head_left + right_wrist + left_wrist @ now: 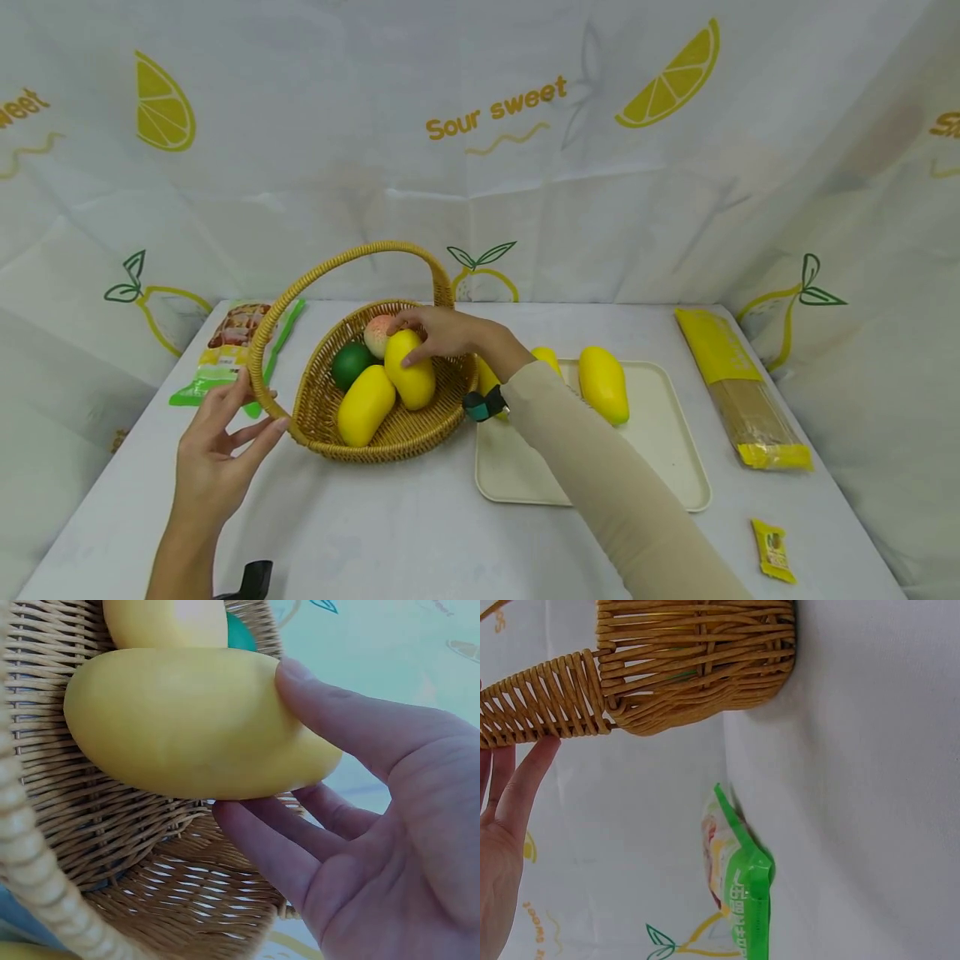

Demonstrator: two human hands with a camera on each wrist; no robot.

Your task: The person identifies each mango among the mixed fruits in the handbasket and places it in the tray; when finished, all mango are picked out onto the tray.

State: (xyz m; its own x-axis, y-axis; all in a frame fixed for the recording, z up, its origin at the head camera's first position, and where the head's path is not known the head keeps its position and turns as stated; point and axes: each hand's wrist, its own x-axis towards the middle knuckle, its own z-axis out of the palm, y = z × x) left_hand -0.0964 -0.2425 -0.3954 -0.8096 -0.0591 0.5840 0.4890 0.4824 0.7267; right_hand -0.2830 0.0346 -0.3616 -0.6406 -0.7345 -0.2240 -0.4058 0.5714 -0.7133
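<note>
A wicker basket point(382, 454) with a tall arched handle point(352, 254) stands left of centre on the table. My left hand point(213, 458) holds the lower left end of that handle between thumb and fingers; the left wrist view shows fingertips against the woven strip point(540, 705). Inside the basket, my right hand point(442, 331) grips a yellow mango point(411, 375), its thumb on one side and fingers on the other in the right wrist view. Another mango point(365, 407), a dark green round fruit point(350, 365) and a pinkish peach point(378, 335) lie beside it.
Right of the basket, a cream tray point(667, 442) carries more mangoes point(602, 385), partly behind my right forearm. A green-edged snack bag point(225, 354) lies behind my left hand. A yellow noodle packet point(742, 387) and small yellow sachet point(772, 550) lie at the right.
</note>
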